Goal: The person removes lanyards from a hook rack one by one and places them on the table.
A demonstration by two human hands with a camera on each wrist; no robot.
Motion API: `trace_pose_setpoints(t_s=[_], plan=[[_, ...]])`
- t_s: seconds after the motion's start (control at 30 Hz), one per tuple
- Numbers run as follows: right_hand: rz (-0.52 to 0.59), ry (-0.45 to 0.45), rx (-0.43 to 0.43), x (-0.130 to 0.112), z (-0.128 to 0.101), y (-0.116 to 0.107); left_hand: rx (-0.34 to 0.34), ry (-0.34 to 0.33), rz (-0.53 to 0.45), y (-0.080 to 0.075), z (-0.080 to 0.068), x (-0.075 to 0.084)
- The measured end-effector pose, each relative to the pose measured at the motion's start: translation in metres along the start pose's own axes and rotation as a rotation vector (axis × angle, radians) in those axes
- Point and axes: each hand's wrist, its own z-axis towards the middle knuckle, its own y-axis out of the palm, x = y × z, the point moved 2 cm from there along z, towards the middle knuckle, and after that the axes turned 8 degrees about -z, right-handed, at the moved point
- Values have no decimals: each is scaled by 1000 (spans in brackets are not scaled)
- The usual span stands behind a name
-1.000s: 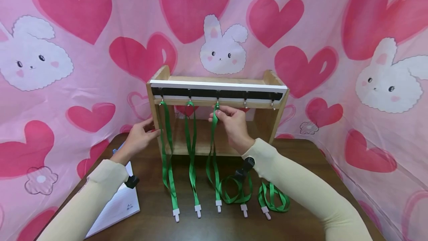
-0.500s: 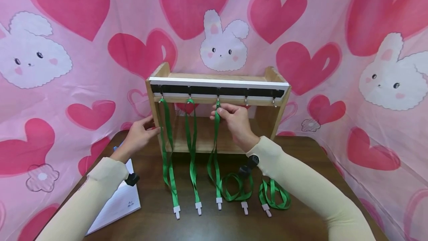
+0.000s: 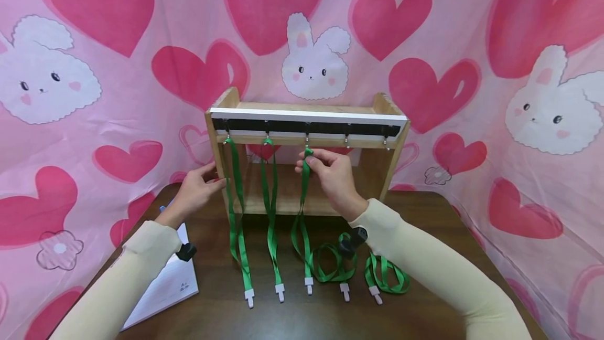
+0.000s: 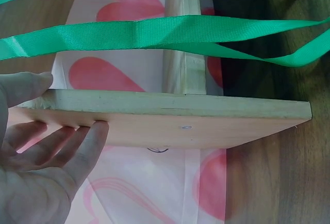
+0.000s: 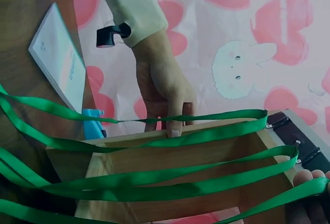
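- The right hand (image 3: 330, 174) has come down a little from the third hook (image 3: 307, 131); half a second ago it held the green lanyard (image 3: 302, 209) up at the hook.
- The top loop of that lanyard now sits just below the hook, apart from it.
- The right sleeve (image 3: 424, 272) has sunk lower over the surface (image 3: 472, 256).

Head view bright, evenly lit, sharp, edges bowed by wide lens; left wrist view soft close up; right wrist view dimmer
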Motion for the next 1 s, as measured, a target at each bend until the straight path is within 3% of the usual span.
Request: trace_pose_setpoints(t_s=[0.53,1.0], plan=[[20,76,-146,14,-39,-12,-5,5,-5,0,-1,0],[32,217,-387,47,-60,-19,-3,6,11,1,-1,1]])
